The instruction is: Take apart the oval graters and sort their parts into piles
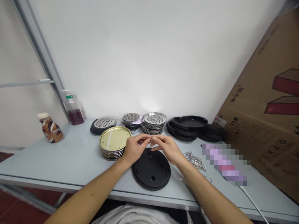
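My left hand (pixel 135 147) and my right hand (pixel 167 147) meet above a black round base (pixel 154 169). Fingertips of both are pinched on a small, thin metal wire piece (pixel 151 139), mostly covered by the fingers. The base lies flat on the table near its front edge, with a few holes in its face. Left of my left hand stands a stack of gold-coloured round metal plates (pixel 114 140). A loose pile of bent wire clips (pixel 195 162) lies beside my right forearm.
Along the wall stand a grater disc on a black holder (pixel 105 122), two stacks of perforated grater discs (pixel 154 119) and stacked black round trays (pixel 190 122). Two bottles (pixel 52 129) stand left. A large carton (pixel 263 124) leans right, near a blurred-out object with a white cable (pixel 253 203).
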A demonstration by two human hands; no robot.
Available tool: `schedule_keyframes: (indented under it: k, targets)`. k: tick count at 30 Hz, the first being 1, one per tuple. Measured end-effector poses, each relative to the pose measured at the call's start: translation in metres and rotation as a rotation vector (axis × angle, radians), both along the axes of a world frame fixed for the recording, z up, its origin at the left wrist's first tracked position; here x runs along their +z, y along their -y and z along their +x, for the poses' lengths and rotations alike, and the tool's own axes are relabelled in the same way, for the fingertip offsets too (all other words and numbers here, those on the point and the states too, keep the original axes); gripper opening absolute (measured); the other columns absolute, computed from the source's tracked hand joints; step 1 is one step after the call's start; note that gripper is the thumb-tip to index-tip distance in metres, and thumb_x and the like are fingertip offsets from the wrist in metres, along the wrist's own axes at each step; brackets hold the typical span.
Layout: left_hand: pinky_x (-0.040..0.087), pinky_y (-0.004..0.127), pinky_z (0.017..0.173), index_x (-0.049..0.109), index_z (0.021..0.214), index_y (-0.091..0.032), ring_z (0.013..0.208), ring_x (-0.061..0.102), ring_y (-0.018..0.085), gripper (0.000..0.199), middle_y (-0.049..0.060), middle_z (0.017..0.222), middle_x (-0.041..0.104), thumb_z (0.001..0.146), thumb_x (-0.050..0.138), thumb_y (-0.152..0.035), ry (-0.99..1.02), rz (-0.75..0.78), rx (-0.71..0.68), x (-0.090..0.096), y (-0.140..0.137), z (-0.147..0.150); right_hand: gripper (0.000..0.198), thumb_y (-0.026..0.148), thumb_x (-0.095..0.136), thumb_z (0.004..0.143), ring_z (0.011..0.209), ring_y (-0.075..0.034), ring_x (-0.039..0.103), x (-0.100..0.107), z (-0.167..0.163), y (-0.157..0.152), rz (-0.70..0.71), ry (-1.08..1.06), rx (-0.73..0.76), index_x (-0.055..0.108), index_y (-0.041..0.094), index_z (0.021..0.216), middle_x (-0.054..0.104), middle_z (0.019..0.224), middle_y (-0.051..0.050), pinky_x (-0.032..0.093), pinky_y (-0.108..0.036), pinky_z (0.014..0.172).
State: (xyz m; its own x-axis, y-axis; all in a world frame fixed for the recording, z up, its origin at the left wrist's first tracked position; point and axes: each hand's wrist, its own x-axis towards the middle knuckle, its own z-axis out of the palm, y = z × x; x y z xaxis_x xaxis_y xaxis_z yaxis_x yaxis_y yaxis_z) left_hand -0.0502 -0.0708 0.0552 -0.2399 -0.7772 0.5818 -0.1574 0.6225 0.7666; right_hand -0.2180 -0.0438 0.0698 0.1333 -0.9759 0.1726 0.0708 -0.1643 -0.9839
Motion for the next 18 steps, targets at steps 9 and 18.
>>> schedule_keyframes:
  k: [9, 18]
  targets:
    - [0.055, 0.024, 0.070, 0.072, 0.096, -0.021, 0.074, 0.071, 0.015, 0.014, 0.001, 0.083, 0.076, 0.086, 0.063, -0.026, 0.134, 0.034, -0.074, 0.000, -0.002, -0.002, 0.032, 0.044, 0.074, 0.069, 0.043, -0.008, 0.041, 0.014, -0.022, 0.004, 0.063, -0.011, -0.212, 0.066, 0.014, 0.074, 0.051, 0.049, 0.003, 0.029, -0.022, 0.042]
    - [0.049, 0.028, 0.085, 0.075, 0.094, -0.022, 0.091, 0.068, 0.020, 0.021, 0.004, 0.095, 0.076, 0.091, 0.055, -0.025, 0.629, -0.185, -0.303, 0.010, -0.015, -0.075, 0.029, 0.035, 0.051, 0.081, 0.080, -0.026, 0.067, -0.004, -0.126, -0.061, -0.017, -1.014, -0.509, 0.075, 0.019, 0.079, 0.076, 0.084, -0.008, 0.046, -0.034, 0.073]
